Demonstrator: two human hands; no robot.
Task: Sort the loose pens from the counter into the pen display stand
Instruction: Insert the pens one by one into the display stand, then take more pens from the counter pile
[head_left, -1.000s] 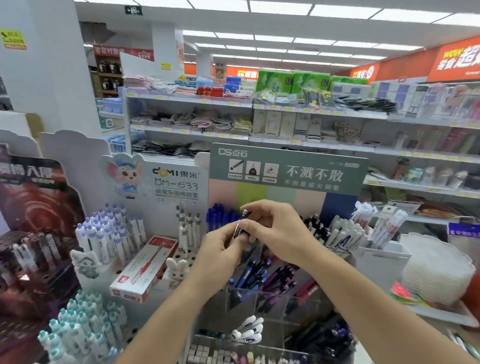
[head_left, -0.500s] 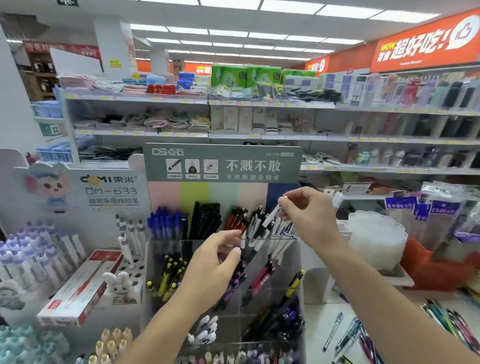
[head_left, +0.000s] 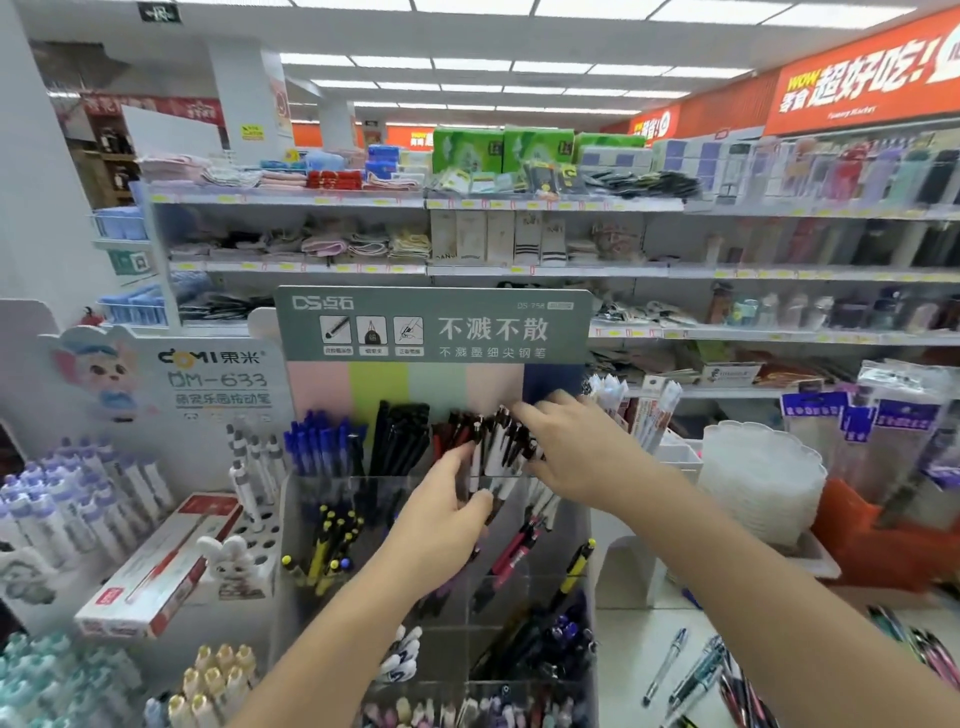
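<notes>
Hands are both up in the top row of the clear acrylic pen display stand (head_left: 519, 597): left hand (head_left: 441, 512) curled around a few white-barrelled pens (head_left: 493, 457), right hand (head_left: 571, 452) fingers spread over them. Looks partway done, since loose clear and coloured pens (head_left: 691, 670) lie on the white worktop (head_left: 628, 654) at 4 o'clock.

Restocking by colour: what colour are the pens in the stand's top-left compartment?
Blue pens, head view.
</notes>
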